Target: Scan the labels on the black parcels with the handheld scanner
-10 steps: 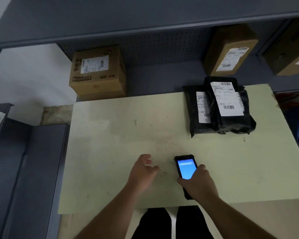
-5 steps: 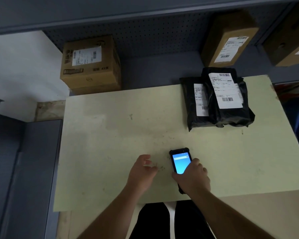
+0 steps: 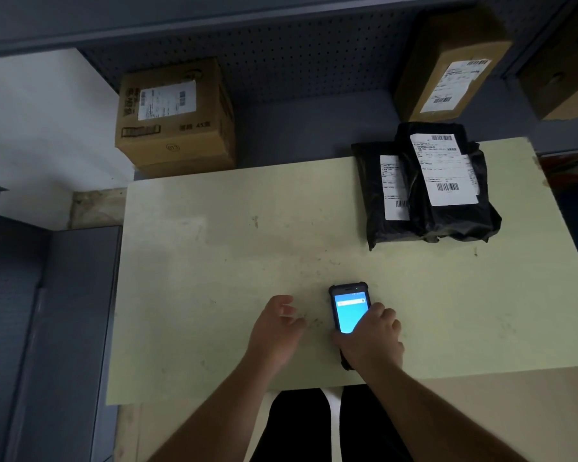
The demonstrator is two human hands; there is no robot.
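Two black parcels lie at the table's far right, the right parcel (image 3: 447, 208) overlapping the left parcel (image 3: 374, 195). Each has a white barcode label facing up. The handheld scanner (image 3: 347, 305), black with a lit blue screen, lies flat near the table's front edge. My right hand (image 3: 371, 341) covers its lower half and grips it. My left hand (image 3: 277, 328) hovers just left of the scanner, fingers apart, holding nothing.
The pale green table (image 3: 214, 261) stands before a grey shelf. A cardboard box (image 3: 174, 115) sits on the shelf at back left, two more boxes (image 3: 447, 61) at back right. A grey cabinet (image 3: 47, 328) stands on the left.
My hands and the scanner have barely moved on the table; the view shifted slightly. My right hand keeps its hold on the scanner.
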